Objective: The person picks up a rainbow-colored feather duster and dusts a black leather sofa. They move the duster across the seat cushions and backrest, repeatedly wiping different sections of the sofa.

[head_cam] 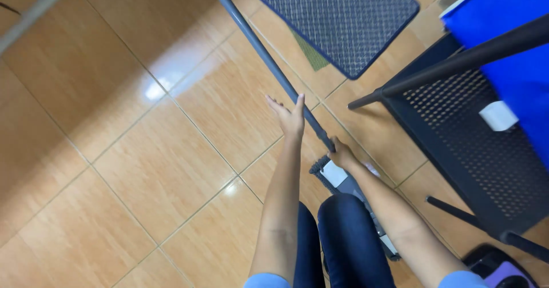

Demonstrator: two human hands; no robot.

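The grey mop handle (260, 48) runs diagonally across the tiled floor (114, 151), from the top edge of the view down to a flat mop head (343, 182) lying on the tiles just in front of the person's knees.

Right hand (342, 153): arm extended forward and down, fingers closed around the lowest part of the handle, just above the mop head.

Left hand (290, 116): arm straight, palm held open against the handle higher up, fingers stretched out flat and together, thumb apart; it touches the shaft without closing on it.

The mop head is partly hidden behind the right forearm and the knees in dark trousers (343, 236); its far end is cut off from sight.

Surroundings: a dark blue woven mat (337, 19) lies on the floor beyond the handle, near the top edge. A black perforated chair (474, 145) stands to the right, with blue fabric (514, 48) behind it. A small dark object with a purple top (497, 268) at the lower right corner is cut off and cannot be identified.
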